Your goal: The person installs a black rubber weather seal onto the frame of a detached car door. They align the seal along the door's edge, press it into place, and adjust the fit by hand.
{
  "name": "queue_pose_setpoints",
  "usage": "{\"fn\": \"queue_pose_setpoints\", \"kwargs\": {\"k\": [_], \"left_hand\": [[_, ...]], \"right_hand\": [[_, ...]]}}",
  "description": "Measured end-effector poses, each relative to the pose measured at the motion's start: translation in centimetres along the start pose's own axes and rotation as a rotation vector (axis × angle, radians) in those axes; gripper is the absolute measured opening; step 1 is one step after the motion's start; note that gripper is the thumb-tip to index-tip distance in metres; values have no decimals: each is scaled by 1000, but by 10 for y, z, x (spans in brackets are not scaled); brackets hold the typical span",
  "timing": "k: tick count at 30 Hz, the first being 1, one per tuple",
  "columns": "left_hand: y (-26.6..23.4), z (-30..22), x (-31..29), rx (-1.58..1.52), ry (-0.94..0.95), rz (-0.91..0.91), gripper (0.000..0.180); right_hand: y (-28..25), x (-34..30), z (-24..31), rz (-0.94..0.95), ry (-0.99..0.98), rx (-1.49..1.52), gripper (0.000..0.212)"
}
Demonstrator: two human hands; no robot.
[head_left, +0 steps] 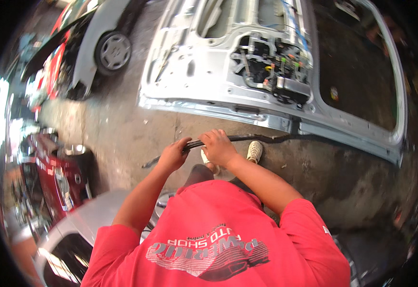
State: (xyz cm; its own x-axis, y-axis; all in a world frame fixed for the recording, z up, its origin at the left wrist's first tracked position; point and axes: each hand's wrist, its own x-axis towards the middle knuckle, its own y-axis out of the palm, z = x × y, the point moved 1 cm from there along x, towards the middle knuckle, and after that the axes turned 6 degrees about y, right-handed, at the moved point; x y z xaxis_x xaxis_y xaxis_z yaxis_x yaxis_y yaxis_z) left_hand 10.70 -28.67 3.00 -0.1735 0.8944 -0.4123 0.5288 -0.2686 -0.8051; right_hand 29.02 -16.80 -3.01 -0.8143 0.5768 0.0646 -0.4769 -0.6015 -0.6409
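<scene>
- Overhead, head view: I see both of my forearms come up from the red shirt (218, 239) at the lower edge and meet at a long black rubber strip (247, 139).
- Left hand (173, 155): fingers curled shut around the strip near its left portion, thumb on top. A short tail of the strip sticks out below and left of this hand, toward the floor.
- Right hand (218, 146): closed over the strip just beside the left hand, knuckles up, the two hands nearly touching.
- Strip position: from the right hand it runs rightward, close along the lower edge of the silver car door (209, 76), which lies flat on the concrete floor (113, 134) with its inner side up, wiring and mechanism exposed.
- Below the hands: two light-coloured shoes (254, 151) on the floor, one partly hidden by the right hand.
- Surroundings: car wheel (113, 50) upper left; red body part (55, 172) at left; silver car panel (84, 220) lower left.
</scene>
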Motion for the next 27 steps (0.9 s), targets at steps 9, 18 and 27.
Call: {"fn": "queue_pose_setpoints", "kwargs": {"k": [9,18,27], "left_hand": [[-10,46,70,-55,289,233,48],[16,80,99,-88,313,290,62],[61,124,120,-214,264,49,44]], "right_hand": [[4,-117,-68,-587,673,-210,56],[-29,-145,-148,-849,610,-626,53],[-27,-144,-245,-961,93,-671,42]]}}
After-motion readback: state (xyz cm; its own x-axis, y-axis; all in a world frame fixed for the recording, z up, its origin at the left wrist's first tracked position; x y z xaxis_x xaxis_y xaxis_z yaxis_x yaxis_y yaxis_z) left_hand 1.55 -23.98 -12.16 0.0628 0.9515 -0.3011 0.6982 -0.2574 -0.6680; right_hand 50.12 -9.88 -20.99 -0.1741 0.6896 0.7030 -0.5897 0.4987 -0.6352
